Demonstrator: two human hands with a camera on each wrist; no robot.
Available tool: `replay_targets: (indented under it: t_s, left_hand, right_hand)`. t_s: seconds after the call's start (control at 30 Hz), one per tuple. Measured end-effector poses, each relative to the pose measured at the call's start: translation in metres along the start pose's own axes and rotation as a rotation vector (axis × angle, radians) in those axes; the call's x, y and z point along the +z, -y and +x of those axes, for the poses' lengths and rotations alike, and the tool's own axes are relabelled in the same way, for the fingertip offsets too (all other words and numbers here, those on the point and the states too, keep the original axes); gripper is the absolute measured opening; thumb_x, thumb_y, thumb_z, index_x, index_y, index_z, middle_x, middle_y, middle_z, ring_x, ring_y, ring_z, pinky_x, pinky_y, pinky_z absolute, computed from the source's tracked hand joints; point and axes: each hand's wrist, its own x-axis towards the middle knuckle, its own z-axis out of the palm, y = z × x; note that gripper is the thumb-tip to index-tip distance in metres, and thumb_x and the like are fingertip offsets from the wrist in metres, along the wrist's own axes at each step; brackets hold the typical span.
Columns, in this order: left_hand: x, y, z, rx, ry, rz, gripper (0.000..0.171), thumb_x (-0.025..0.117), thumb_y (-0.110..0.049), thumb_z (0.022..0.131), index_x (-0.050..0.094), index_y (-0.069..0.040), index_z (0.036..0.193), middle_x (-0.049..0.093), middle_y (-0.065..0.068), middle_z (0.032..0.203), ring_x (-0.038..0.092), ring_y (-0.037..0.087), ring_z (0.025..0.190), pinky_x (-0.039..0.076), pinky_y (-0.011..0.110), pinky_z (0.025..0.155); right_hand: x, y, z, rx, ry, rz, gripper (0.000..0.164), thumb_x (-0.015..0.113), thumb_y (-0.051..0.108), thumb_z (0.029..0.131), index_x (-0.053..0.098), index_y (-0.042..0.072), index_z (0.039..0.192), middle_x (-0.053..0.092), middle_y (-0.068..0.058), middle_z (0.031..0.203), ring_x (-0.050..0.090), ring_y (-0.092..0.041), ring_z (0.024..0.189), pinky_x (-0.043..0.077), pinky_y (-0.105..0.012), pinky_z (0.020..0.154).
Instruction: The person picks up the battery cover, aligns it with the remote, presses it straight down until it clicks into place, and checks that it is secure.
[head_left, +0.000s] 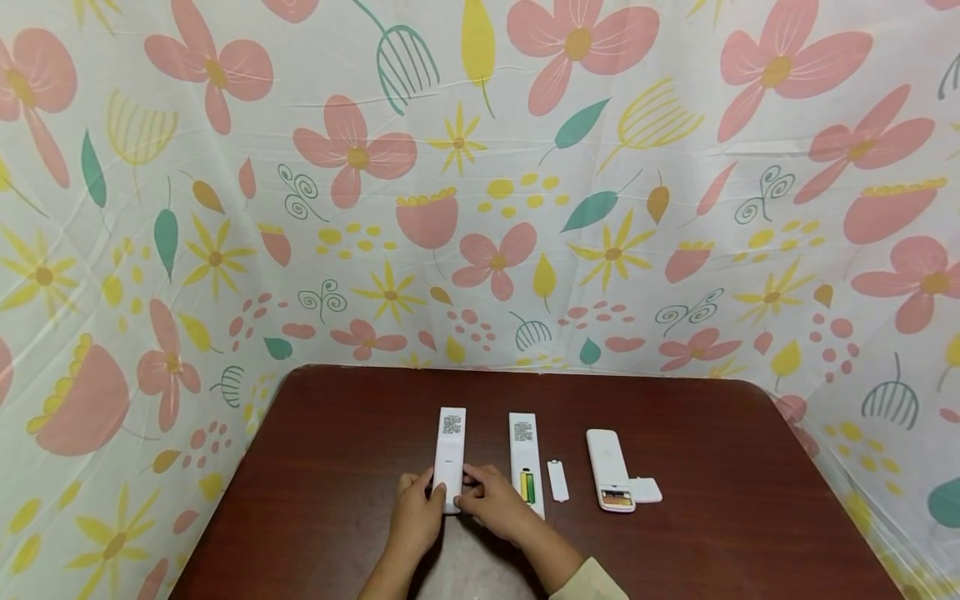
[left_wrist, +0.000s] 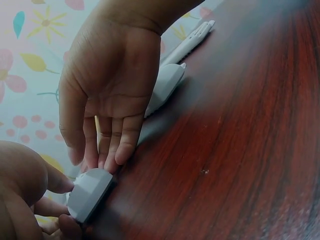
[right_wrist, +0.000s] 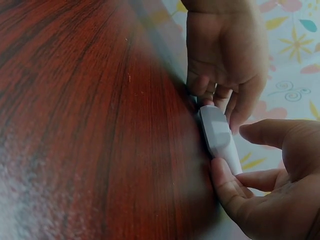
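Note:
A white remote control [head_left: 449,454] lies back side up on the table, a printed label at its far end. My left hand [head_left: 417,510] grips its left side near the close end, thumb on the back. On the opposite side, my right hand [head_left: 497,502] holds the right edge with curled fingers. From the right wrist view, the remote's end [right_wrist: 217,131] shows between both hands. To the right lies a second white remote [head_left: 522,442], its battery compartment uncovered with green and yellow batteries [head_left: 527,487] inside. Its loose battery cover [head_left: 557,481] is beside it.
Farther right is a third white remote [head_left: 607,457] with an uncovered compartment holding batteries [head_left: 617,497]. Another battery cover [head_left: 648,489] lies against its right side. The dark wooden table [head_left: 360,433] meets a flower-patterned cloth [head_left: 480,325] behind and at the sides.

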Motion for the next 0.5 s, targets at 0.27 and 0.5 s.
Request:
replay_targets:
  t_s: [0.27,0.5]
  left_hand:
    - [0.0005,0.0008,-0.0005,0.011,-0.016,-0.002,0.044,0.066,-0.012,0.091,0.063,0.009,0.129,0.057,0.013,0.103,0.060,0.025,0.095,0.052,0.044,0.086]
    - [0.0006,0.0003,-0.0003,-0.002,-0.020,-0.037,0.044,0.066,-0.011,0.090,0.063,0.009,0.130,0.057,0.014,0.106,0.060,0.024,0.097,0.051,0.044,0.087]
  right_hand:
    - [-0.0002,0.0003,0.0001,0.005,-0.001,-0.010,0.062,0.072,0.013,0.089,0.049,-0.016,0.139,0.057,-0.022,0.120,0.065,-0.020,0.096,0.051,-0.015,0.068]
    - [0.0001,-0.0004,0.0010,0.009,-0.005,0.016,0.062,0.072,0.013,0.089,0.049,-0.015,0.139,0.057,-0.021,0.119,0.065,-0.019,0.095,0.051,-0.016,0.067]
